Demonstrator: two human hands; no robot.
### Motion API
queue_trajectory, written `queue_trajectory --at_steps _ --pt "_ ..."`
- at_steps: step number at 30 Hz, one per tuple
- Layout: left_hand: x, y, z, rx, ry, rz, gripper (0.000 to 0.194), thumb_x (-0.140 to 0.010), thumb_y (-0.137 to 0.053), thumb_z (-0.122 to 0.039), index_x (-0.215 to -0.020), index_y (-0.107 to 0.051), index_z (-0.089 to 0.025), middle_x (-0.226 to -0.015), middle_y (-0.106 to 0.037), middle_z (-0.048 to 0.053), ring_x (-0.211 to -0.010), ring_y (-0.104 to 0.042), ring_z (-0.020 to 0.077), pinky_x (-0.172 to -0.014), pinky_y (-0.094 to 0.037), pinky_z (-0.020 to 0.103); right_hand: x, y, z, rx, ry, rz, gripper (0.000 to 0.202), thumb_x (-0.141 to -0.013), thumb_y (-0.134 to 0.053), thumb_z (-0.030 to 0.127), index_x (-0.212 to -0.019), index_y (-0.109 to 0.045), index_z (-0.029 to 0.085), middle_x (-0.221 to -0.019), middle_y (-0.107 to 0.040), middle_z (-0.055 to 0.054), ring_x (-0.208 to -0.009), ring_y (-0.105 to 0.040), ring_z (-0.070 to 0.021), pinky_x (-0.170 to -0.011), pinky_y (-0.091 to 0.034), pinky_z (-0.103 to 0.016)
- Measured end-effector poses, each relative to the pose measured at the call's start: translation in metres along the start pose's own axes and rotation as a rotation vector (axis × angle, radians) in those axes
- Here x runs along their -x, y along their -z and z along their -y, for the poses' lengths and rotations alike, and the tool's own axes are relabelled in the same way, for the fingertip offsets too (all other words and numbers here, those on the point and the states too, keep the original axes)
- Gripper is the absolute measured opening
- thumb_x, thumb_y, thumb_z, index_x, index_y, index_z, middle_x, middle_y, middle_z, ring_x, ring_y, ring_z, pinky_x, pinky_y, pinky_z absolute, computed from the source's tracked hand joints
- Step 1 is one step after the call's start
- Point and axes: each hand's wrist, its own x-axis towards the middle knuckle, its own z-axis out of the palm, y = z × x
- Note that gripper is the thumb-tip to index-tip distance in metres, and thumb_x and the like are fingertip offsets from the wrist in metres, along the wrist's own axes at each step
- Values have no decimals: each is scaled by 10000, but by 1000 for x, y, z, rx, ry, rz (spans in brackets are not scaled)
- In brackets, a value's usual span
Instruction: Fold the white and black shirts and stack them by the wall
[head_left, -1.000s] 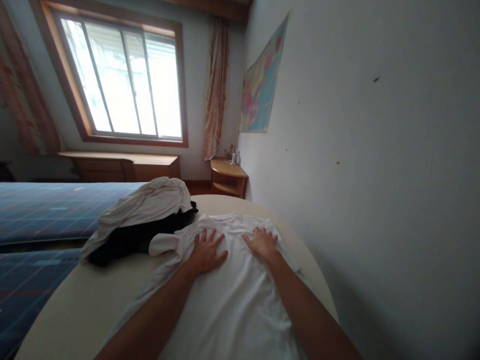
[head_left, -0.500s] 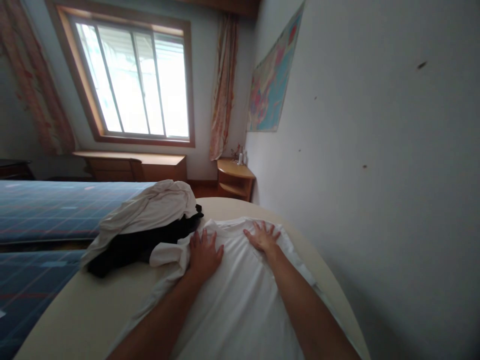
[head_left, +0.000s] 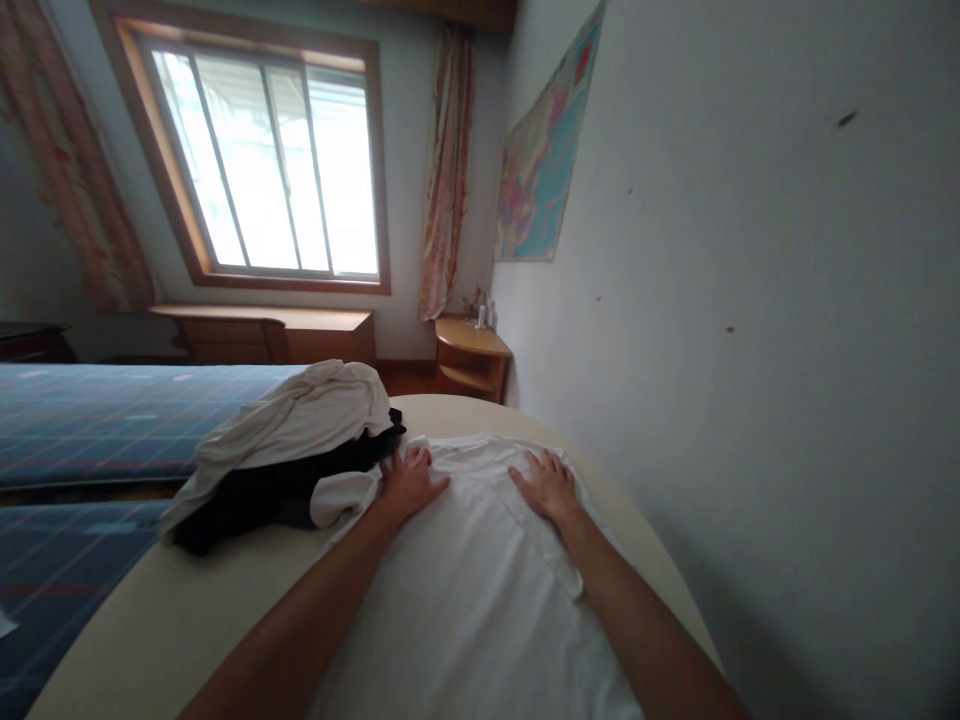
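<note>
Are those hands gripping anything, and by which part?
No clear grip: the right hand lies on the white garment near its far edge; whether the left hand, partly curled, pinches it there cannot be told.

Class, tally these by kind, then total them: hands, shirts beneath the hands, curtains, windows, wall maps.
Hands: 2 (left hand, right hand)
White shirt: 1
Curtains: 2 (left curtain, right curtain)
Window: 1
Wall map: 1
Total: 7

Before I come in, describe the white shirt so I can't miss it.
Find the curved cream table beside the wall. The white shirt lies on it, under the left hand and right hand. Unlike the heaped clothes to its left, it is spread out.
</note>
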Motion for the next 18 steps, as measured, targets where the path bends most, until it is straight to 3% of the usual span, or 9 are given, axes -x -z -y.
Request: queue_trajectory --at_steps 3,6,10,13,16,18 --pt "-3 -5 -2 -4 -80 -61 474 -820 -525 -560 -1131 -584 -207 -1336 -549 99 -1329 -352 367 -1107 -221 561 0 -1 -6 12 -53 26 780 -891 -293 718 -1524 -303 263 -1610 -199 -117 -1474 -141 -324 -1150 -115 -549" --pt "-4 -14 -3 -5 -175 -84 558 -867 -487 -468 -1352 -478 -193 -1423 -492 111 -1389 -302 318 -1136 -220 454 -8 -3 -7 8 -68 31 802 -883 -299 728 -1526 -295 249 -1613 -184 -122 -1477 -125 -331 -1144 -100 -574" --pt "-13 -17 -2 -38 -127 36 664 -889 -411 -549 -1472 -359 -236 -1561 -319 116 -1429 -230 373 -1120 -194 558 -19 -4 -10 -26 -14 2 773 -887 -336 704 -1500 -356 233 -1602 -232 -112 -1476 -135 -321 -1150 -84 -572" --pt "-19 -16 -2 -67 -65 107 718 -879 -372 -613 -1491 -339 -239 -1594 -243 137 -1440 -172 434 -1104 -149 628 -19 -2 -16 -97 77 -33 655 -929 -308 635 -1426 -468 240 -1565 -335 -72 -1454 -224 -262 -1164 -124 -502" --pt "-17 -15 -7 -78 -45 71 716 -884 -390 -586 -1486 -357 -199 -1588 -245 170 -1442 -151 454 -1110 -115 632 -10 1 -24 -115 138 -100 574 -962 -298 550 -1374 -524 221 -1521 -412 -68 -1413 -313 -216 -1162 -168 -407" --pt "-9 -14 -13 -79 -59 -4 656 -905 -408 -506 -1471 -385 -177 -1578 -268 179 -1445 -180 419 -1128 -133 589 0 2 -28 -77 130 -130 589 -963 -304 546 -1380 -520 190 -1509 -426 -93 -1402 -329 -221 -1159 -175 -381"
